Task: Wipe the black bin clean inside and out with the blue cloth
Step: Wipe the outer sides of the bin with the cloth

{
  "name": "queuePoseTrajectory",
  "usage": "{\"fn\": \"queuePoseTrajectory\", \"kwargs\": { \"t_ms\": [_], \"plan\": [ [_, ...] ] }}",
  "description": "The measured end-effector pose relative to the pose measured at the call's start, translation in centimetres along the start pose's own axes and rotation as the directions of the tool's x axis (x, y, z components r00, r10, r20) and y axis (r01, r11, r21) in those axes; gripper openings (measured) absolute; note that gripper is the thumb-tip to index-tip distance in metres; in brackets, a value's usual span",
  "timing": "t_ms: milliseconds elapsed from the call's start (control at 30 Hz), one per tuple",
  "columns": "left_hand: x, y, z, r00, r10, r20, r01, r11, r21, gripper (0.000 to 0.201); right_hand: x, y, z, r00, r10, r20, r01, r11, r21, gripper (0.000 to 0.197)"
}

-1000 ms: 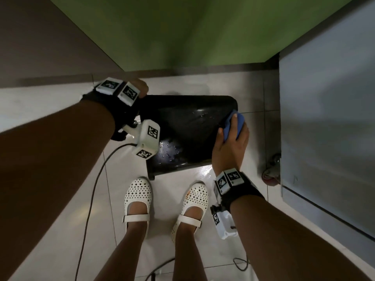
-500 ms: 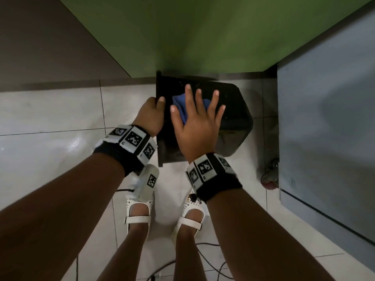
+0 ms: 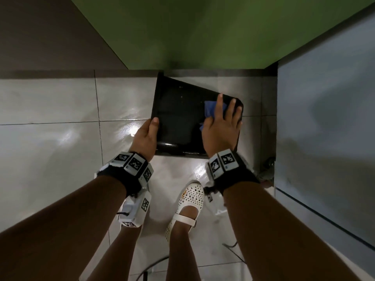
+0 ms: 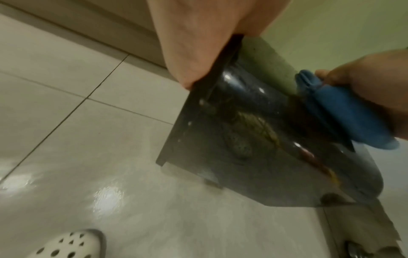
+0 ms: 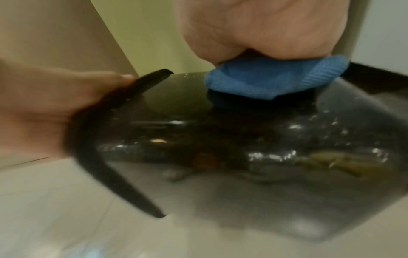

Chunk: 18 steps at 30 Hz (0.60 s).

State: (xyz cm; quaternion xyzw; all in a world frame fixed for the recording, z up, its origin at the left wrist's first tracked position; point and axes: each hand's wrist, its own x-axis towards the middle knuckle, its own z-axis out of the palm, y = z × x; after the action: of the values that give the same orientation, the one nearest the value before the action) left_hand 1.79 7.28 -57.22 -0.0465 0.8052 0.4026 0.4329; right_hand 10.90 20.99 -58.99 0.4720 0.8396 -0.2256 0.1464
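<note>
White tiled floor (image 3: 60, 138); glossy black bin (image 3: 178, 118) speckled, smeared; blue cloth (image 3: 211, 107) pressed on.

Head view looks straight down; both wrist views (close, low) share the black bin (image 3: 178, 118).

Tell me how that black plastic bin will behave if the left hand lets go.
The glossy black plastic bin lies tilted, so it would probably tip. The left hand holds it alone: likely light. Droplets suggest slipperiness under the blue cloth.

R hand (image 5: 260, 28) w/ blue cloth (image 5: 273, 78) on black bin (image 5: 220, 139), L hand (image 5: 50, 111) at rim
</note>
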Motion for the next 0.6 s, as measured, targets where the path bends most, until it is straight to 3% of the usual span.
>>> {"fn": "queuePoseTrajectory", "kwargs": {
  "t_ms": [133, 200, 367, 500, 600],
  "plan": [
    [0.0, -0.1, 0.2, 0.995, -0.101, 0.000, 0.101, 0.995, 0.018, 0.056, -5.1, -2.6, 3.6, 0.961, -0.276, -0.027, 0.276, 0.961, -0.009, 0.056],
    [0.0, -0.1, 0.1, 0.994, -0.113, 0.012, 0.112, 0.993, 0.027, 0.056, -7.3, -4.0, 5.4, 0.940, -0.340, -0.003, 0.340, 0.940, -0.013, 0.051],
    [0.6, -0.4, -0.5, 0.995, -0.092, 0.045, 0.089, 0.993, 0.075, 0.060, -5.9, -4.3, 5.7, 0.960, -0.274, -0.061, 0.271, 0.961, -0.049, 0.051],
    [0.9, -0.3, -0.4, 0.999, -0.039, 0.026, 0.035, 0.993, 0.114, 0.056, -1.2, -1.7, 3.0, 0.995, -0.021, -0.094, 0.020, 1.000, -0.011, 0.062],
    [0.8, -0.3, 0.0, 0.999, -0.033, -0.008, 0.033, 0.998, 0.055, 0.050, 1.6, 1.5, 0.9, 0.994, 0.038, -0.099, -0.046, 0.996, -0.081, 0.057]
  ]
}}
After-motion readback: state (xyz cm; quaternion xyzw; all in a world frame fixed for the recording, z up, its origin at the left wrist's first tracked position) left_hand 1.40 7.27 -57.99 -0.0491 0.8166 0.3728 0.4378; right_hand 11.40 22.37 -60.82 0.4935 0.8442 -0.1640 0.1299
